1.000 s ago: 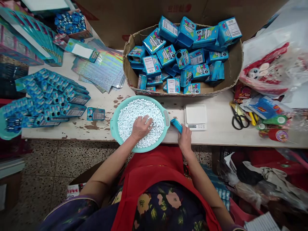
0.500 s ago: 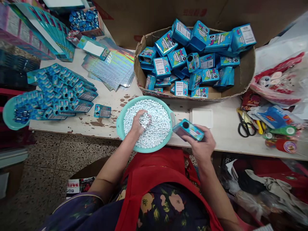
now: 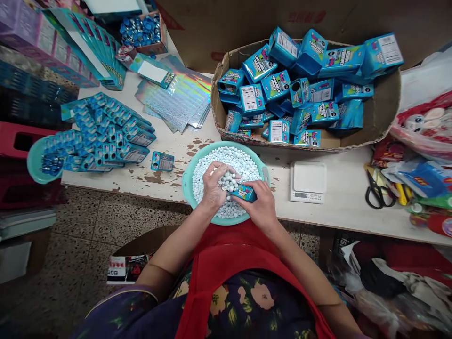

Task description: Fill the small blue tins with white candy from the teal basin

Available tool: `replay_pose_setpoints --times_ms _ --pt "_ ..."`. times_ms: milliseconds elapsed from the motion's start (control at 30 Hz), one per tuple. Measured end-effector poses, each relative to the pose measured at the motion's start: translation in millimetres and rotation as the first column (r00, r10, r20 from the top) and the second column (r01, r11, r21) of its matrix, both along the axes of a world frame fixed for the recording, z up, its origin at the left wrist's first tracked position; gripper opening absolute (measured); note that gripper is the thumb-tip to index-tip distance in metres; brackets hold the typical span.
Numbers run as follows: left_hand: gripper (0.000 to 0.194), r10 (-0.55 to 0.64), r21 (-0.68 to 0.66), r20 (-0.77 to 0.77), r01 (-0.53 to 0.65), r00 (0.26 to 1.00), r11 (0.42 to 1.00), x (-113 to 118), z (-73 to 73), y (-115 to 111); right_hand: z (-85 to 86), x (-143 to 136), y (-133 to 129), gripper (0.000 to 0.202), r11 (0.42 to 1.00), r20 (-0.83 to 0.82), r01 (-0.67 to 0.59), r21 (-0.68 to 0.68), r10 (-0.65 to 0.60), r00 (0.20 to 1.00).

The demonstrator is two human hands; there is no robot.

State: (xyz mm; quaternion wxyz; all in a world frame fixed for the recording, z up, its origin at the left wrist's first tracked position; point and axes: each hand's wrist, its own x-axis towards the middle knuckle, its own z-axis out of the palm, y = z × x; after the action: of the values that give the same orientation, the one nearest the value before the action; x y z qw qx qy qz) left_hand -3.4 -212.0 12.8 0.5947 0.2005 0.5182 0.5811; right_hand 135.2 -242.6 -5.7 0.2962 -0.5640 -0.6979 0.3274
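Starting at the left front corner of the tabletop (image 3: 344,183), I see a pile of blue candy boxes (image 3: 116,136), with a lone candy box (image 3: 162,161) lying near the front edge to its right. Next comes the turquoise basin (image 3: 187,181), which juts past the front edge and is full of white candies (image 3: 240,155). Over it, the left hand (image 3: 213,186) is curled round a handful (image 3: 229,180) of candies, and the right hand (image 3: 263,202) grips a blue Caramelo Macizo box (image 3: 245,192) between thumb and fingers, its left end right beside the handful.

As I judge it, the step is feeding candies into this box. I cannot make out its opening, so I would tilt that end up to meet the palm, narrow the palm into a chute and let a few roll at a time, with both hands above the basin to catch strays. I would grip the box firmly without denting its sides.

Farther right, near the front edge, I would leave the digital scale (image 3: 308,182) free of spills.
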Motion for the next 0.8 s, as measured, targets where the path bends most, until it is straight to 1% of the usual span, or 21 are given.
replay_pose_setpoints --times_ms 100,200,333,433,567,700,800 --pt "0.022 0.0 0.035 0.029 -0.001 1.0 0.999 -2 -5.2 1 -0.1 -4 0 0.031 0.999 0.024 -0.025 0.03 0.024 0.999" --pt "0.025 -0.002 0.039 0.039 0.0 0.999 0.999 -2 -6.3 3 1.0 -6 -1 0.032 0.998 0.01 -0.062 0.023 0.062 0.998" --pt "0.021 -0.016 0.059 0.019 0.015 1.0 0.998 2 -5.8 4 1.9 -5 0 0.032 1.0 -0.001 -0.01 0.008 0.01 1.0" --pt "0.023 -0.001 0.054 -0.007 0.002 1.0 0.999 5 -5.8 5 1.5 -2 2 0.033 1.0 -0.017 0.004 0.018 -0.004 1.0" --pt "0.024 -0.029 0.064 0.001 0.029 1.0 0.998 7 -4.6 7 0.3 2 2 0.032 0.999 -0.035 0.035 0.019 -0.035 0.999" --pt "0.028 -0.023 0.053 0.006 0.022 1.0 0.998 8 -3.7 6 -0.7 5 0 0.032 0.999 -0.052 0.027 0.021 -0.025 0.998" --pt "0.023 -0.031 0.065 0.0 0.031 1.0 0.997 11 -3.7 5 -0.9 6 -1 0.032 0.999 -0.073 0.033 0.015 -0.031 0.997"
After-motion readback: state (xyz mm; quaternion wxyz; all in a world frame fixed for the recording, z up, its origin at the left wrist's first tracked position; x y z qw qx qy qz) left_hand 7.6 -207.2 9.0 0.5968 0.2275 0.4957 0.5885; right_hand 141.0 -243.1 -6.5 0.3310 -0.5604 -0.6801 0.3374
